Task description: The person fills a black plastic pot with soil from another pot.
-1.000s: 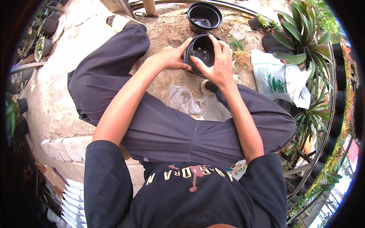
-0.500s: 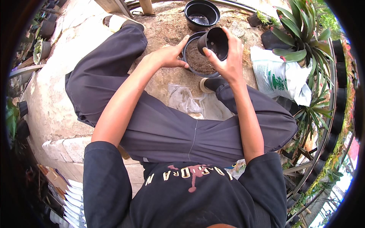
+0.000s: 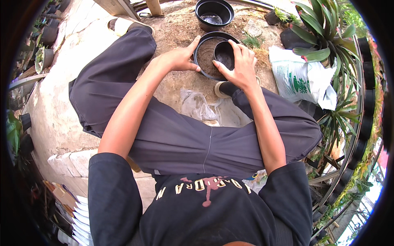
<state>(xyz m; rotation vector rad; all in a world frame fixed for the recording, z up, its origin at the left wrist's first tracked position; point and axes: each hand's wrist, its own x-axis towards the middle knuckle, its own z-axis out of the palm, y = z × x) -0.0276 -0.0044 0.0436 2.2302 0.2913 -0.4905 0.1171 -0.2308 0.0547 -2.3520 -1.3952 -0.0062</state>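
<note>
A large black plant pot (image 3: 209,75) stands on the ground ahead of me, with brown soil (image 3: 206,51) in it. My left hand (image 3: 178,58) cups its left side, thumb and forefinger spread along the rim. In my right hand (image 3: 243,69) is a smaller black pot (image 3: 223,58), gripped by its rim between thumb and fingers. This small pot is upright inside the large one, over the right part of the soil. Whether its base rests on the soil, I cannot tell.
Another black pot (image 3: 214,27) stands just beyond. To the right lie a white bag (image 3: 287,78) with green print and a broad-leaved plant (image 3: 318,37). Clear plastic (image 3: 197,105) lies between my legs. Wooden posts (image 3: 119,8) rise at the far left.
My right hand has lowered the small pot from a tilted position above the large pot to upright inside it. My left hand stays at the large pot's side.
</note>
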